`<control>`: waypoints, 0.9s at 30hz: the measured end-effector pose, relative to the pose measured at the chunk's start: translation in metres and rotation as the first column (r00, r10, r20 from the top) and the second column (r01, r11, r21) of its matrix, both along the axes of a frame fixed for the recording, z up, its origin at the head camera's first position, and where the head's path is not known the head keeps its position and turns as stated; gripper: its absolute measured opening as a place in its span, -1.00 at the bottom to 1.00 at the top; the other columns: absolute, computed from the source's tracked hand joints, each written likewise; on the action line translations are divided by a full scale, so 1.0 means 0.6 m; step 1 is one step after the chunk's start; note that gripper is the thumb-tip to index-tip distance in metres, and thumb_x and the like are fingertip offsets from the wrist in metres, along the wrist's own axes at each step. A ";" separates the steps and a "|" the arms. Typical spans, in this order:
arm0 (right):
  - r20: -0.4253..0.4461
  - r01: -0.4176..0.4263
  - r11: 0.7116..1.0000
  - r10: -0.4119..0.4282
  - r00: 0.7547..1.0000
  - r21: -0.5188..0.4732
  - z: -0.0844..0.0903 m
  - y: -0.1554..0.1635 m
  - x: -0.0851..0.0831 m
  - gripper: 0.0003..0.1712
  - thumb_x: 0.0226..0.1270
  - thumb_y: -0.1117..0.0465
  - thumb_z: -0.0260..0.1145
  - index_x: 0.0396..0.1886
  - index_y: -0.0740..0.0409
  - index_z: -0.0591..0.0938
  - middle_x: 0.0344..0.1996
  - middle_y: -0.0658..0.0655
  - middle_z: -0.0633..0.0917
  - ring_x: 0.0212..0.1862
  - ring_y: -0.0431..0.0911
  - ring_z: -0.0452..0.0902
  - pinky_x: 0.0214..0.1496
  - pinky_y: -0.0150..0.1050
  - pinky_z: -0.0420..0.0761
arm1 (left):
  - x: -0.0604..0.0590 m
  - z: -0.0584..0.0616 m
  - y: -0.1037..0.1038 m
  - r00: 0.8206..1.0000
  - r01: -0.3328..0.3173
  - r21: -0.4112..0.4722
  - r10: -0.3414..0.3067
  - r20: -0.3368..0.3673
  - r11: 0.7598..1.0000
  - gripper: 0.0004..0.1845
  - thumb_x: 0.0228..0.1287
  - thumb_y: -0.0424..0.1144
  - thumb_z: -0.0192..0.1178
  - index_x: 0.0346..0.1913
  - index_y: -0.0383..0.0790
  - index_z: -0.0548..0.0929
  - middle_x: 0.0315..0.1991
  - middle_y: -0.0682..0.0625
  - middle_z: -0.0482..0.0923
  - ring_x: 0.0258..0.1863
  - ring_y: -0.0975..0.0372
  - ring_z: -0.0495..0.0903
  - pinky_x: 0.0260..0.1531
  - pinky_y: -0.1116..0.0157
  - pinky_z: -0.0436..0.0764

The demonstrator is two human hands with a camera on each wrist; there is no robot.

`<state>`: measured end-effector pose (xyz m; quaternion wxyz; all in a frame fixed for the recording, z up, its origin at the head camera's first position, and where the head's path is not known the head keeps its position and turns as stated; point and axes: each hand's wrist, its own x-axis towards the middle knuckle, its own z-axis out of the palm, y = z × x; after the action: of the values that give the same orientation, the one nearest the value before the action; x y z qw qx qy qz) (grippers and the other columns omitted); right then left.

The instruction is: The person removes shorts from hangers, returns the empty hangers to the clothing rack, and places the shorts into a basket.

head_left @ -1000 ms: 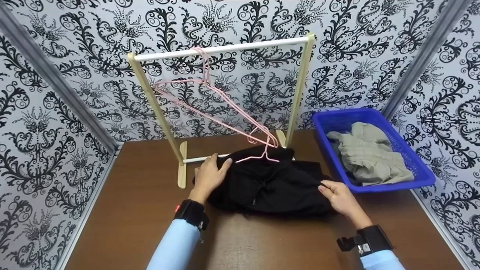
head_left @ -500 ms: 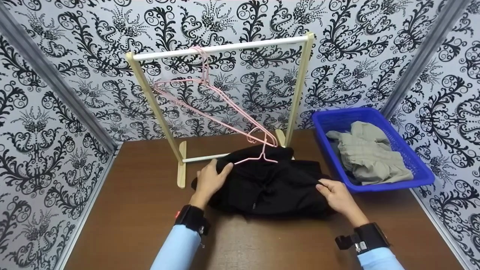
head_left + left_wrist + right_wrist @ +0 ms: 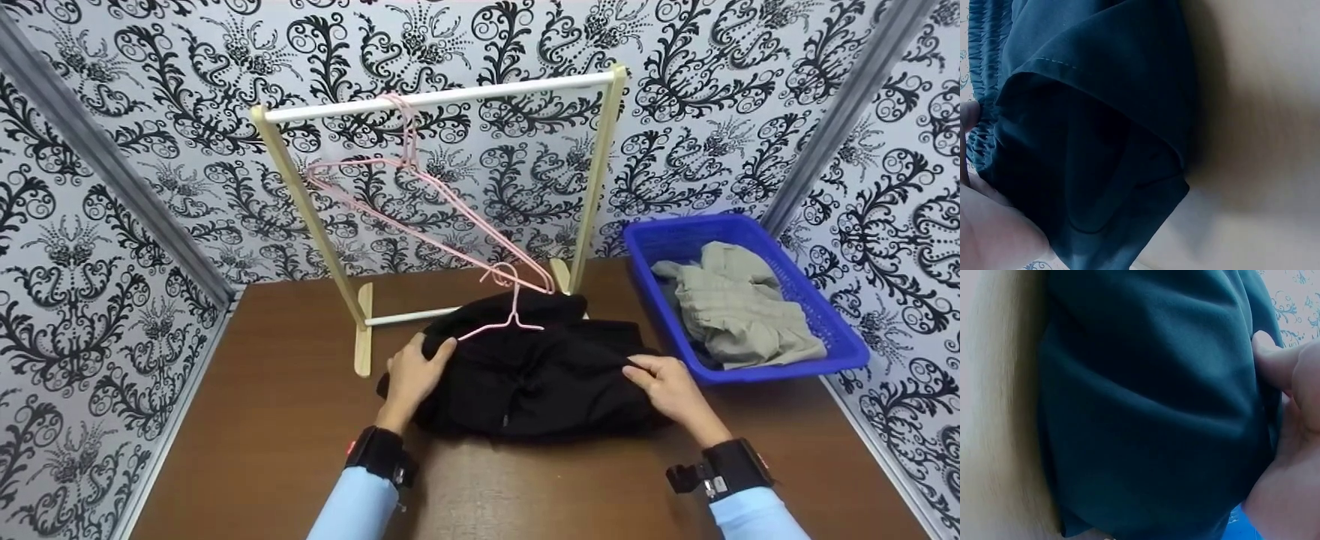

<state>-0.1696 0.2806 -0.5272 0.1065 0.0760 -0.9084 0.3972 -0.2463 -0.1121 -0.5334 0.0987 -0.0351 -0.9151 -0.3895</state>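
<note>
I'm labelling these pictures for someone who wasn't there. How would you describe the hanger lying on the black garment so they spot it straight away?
Start at the wooden clothes rack at the back of the brown table. In front of its base lies a black garment, gripped by the left hand and right hand. The pink hanger rests on the garment's far edge, unlike the other pink hangers, which hang from the rack's white bar.

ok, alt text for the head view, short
Both hands grip a black garment on a brown table, left hand at its left edge, right hand at its right. A pink hanger lies on it; behind, a wooden rack; right, a blue basket.
</note>
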 end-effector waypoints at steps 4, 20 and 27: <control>-0.012 0.024 1.000 -0.024 1.000 -0.012 0.005 -0.008 -0.004 -0.77 0.36 0.35 0.39 -0.06 0.39 0.78 -0.07 0.32 0.79 0.04 0.26 0.71 0.17 0.18 0.60 | 0.002 -0.001 -0.003 0.999 -0.038 0.011 0.038 0.036 0.999 -0.45 0.37 0.12 0.23 -0.02 -0.40 0.67 0.01 -0.35 0.71 0.06 -0.23 0.66 0.13 -0.20 0.34; -0.175 0.001 1.000 0.001 0.985 0.011 0.007 -0.033 -0.021 -0.80 0.21 0.43 0.48 -0.16 0.39 0.81 -0.18 0.28 0.82 -0.12 0.22 0.77 -0.02 0.13 0.70 | 0.006 -0.011 -0.017 0.982 -0.165 0.083 0.156 0.107 0.983 -0.65 0.41 -0.15 0.01 -0.43 -0.27 0.67 -0.16 -0.25 0.77 -0.01 -0.19 0.69 0.07 -0.17 0.41; -0.236 -0.001 1.000 0.003 0.972 0.008 0.008 -0.033 -0.018 -0.82 0.17 0.45 0.49 -0.20 0.37 0.81 -0.22 0.24 0.83 -0.17 0.19 0.78 -0.07 0.09 0.71 | 0.012 -0.004 -0.019 0.989 -0.147 0.115 0.144 0.032 0.982 -0.69 0.36 -0.22 0.01 -0.56 -0.22 0.48 -0.47 -0.17 0.60 -0.32 -0.12 0.59 -0.05 -0.09 0.41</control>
<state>-0.1803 0.2606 -0.5223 0.2131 0.1242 -0.8907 0.3817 -0.2388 -0.1236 -0.5355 0.1181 0.0423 -0.8919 -0.4344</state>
